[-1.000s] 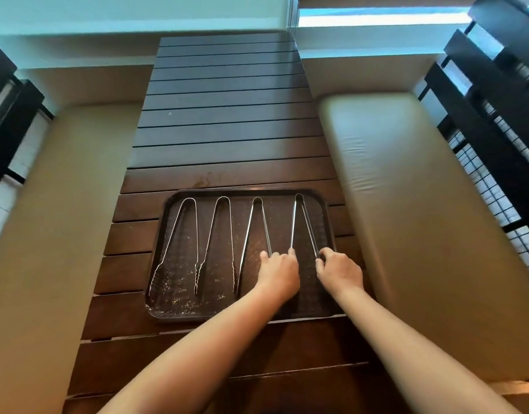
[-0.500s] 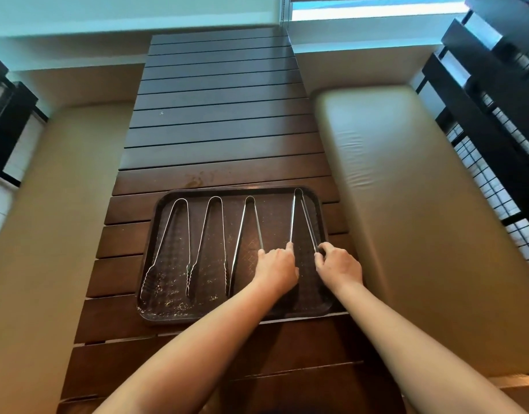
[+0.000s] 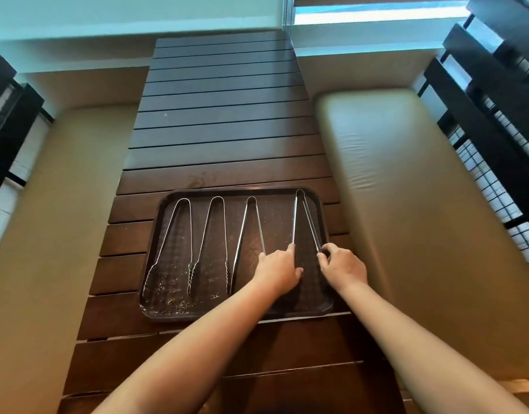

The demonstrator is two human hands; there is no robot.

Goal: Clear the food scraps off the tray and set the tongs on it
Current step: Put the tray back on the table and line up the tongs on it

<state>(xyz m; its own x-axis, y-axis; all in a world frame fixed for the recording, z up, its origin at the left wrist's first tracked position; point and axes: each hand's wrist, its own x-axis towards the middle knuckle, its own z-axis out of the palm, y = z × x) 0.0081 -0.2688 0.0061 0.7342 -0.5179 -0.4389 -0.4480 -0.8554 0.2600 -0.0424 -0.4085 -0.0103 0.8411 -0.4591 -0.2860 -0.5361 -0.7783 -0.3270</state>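
Left grip [image 3: 277, 271] curled, forefinger tip pressing the left arm of the rightmost slim steel tongs [image 3: 296, 219]; right grip [image 3: 343, 265] pinching its right arm. All on dark rectangular plastic tray [image 3: 155, 234], crumb-flecked at left, beside three more steel tongs [image 3: 215, 234], atop slatted dark-wood worktop [image 3: 221, 130].

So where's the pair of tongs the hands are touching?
In the head view, those tongs lie at the right end of the dark tray, last in a row of four, with the left hand and right hand at their tips.
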